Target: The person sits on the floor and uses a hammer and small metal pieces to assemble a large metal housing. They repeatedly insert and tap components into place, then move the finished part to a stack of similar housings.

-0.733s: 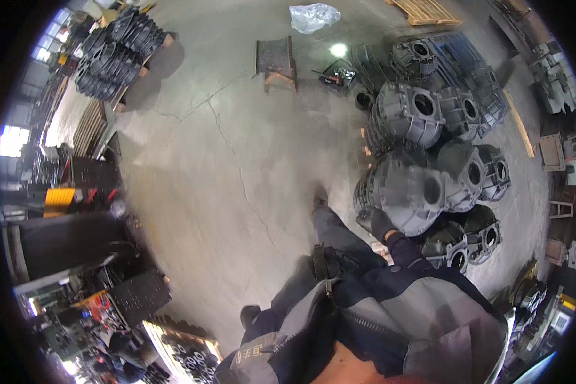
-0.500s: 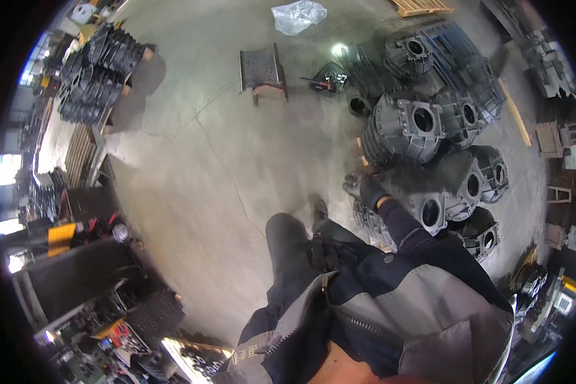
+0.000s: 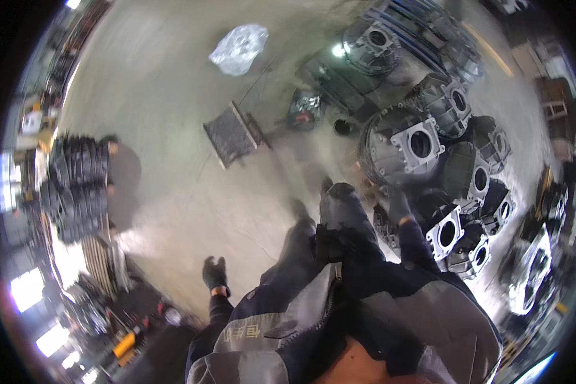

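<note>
My left hand [image 3: 215, 274], in a dark glove, hangs out at my left side over the floor. Its thumb and fingers are apart, and nothing is in it. My right hand [image 3: 399, 206], also gloved, is low at my right beside the dark metal housings; motion smears its fingers, and I cannot tell whether it touches one. Nearest to it are a large ribbed housing [image 3: 390, 144] with a square pale flange and a smaller housing [image 3: 445, 232] with a round bore. Several more such castings stand close together on the right.
Ahead on the floor stands a small low metal stand [image 3: 232, 136]. Beyond it lies crumpled clear plastic [image 3: 240, 50]. A dark tray with a red-handled tool [image 3: 305, 109] sits near a round black cup [image 3: 343, 127]. Stacked dark castings [image 3: 77, 185] rise at far left; a blue rack [image 3: 406, 32] is behind the housings.
My body has turned left and stepped forward, so the stand and housings sit differently in view. My left hand has come into view; my right hand has shifted along the housings.
</note>
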The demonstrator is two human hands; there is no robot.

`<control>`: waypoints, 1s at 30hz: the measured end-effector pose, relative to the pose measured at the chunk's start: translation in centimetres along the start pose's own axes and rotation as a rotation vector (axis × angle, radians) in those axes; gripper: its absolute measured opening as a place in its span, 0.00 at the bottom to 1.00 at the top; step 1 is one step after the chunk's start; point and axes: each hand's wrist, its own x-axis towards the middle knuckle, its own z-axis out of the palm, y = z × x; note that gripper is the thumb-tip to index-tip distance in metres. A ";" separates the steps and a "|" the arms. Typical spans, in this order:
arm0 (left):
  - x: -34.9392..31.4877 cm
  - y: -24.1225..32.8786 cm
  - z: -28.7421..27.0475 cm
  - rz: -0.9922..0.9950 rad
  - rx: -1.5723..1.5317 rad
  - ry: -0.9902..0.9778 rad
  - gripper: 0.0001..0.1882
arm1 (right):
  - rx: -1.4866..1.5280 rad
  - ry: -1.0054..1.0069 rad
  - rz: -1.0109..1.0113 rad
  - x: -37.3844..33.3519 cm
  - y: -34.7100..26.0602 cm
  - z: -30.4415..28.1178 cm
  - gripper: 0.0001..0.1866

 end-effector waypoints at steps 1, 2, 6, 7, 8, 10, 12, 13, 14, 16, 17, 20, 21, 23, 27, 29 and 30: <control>4.8 2.8 -2.2 -0.005 -0.034 0.039 0.29 | -0.128 0.058 -0.168 0.0 0.7 0.5 0.15; 9.4 6.0 -4.1 0.038 -0.070 0.079 0.30 | 0.322 0.074 0.096 0.3 1.4 1.1 0.14; 21.3 19.1 -8.3 0.220 -0.021 0.090 0.29 | 0.648 0.015 0.463 5.0 2.1 2.4 0.14; 23.4 22.5 -8.4 0.261 0.074 0.063 0.27 | 0.339 -0.017 0.489 7.5 1.4 2.2 0.15; 24.7 25.4 -8.2 0.218 0.003 -0.002 0.20 | 0.741 0.110 0.506 9.8 0.3 2.1 0.15; 25.6 29.0 -8.0 0.361 0.173 0.008 0.17 | 0.751 0.129 0.526 15.3 -2.7 0.9 0.17; 27.2 31.7 -8.0 0.388 0.381 -0.065 0.21 | 0.133 0.036 0.329 20.8 -6.3 -1.6 0.18; 27.8 32.1 -8.1 0.415 0.432 -0.094 0.25 | 0.036 0.115 0.220 23.3 -8.0 -3.0 0.18; 29.1 32.6 -7.8 0.359 0.453 -0.135 0.24 | -0.073 0.146 0.117 25.9 -9.5 -4.5 0.19; 32.6 32.6 -7.2 0.382 0.470 -0.199 0.24 | -0.344 0.215 -0.134 30.7 -11.7 -6.8 0.16; 34.5 32.2 -6.9 0.394 0.493 -0.218 0.24 | -0.613 0.275 -0.305 33.0 -12.4 -7.8 0.14; 41.0 32.9 -4.8 0.509 0.512 -0.240 0.24 | -0.014 0.337 -0.085 39.6 -13.0 -8.2 0.17; 43.2 34.0 -4.2 0.520 0.538 -0.257 0.22 | 0.369 0.336 0.221 42.2 -12.9 -7.9 0.17; 47.9 38.1 -3.6 0.525 0.544 -0.298 0.20 | 0.743 0.426 0.370 47.7 -12.6 -7.5 0.16; 59.2 51.2 -4.1 0.580 0.527 -0.347 0.15 | 1.043 0.484 0.402 60.3 -10.9 -6.5 0.13; 66.4 58.7 -4.9 0.634 0.514 -0.361 0.13 | 1.470 0.500 0.457 68.0 -8.9 -6.4 0.13; 70.1 62.1 -5.3 0.651 0.496 -0.367 0.12 | 1.193 0.577 0.555 72.1 -7.5 -5.9 0.12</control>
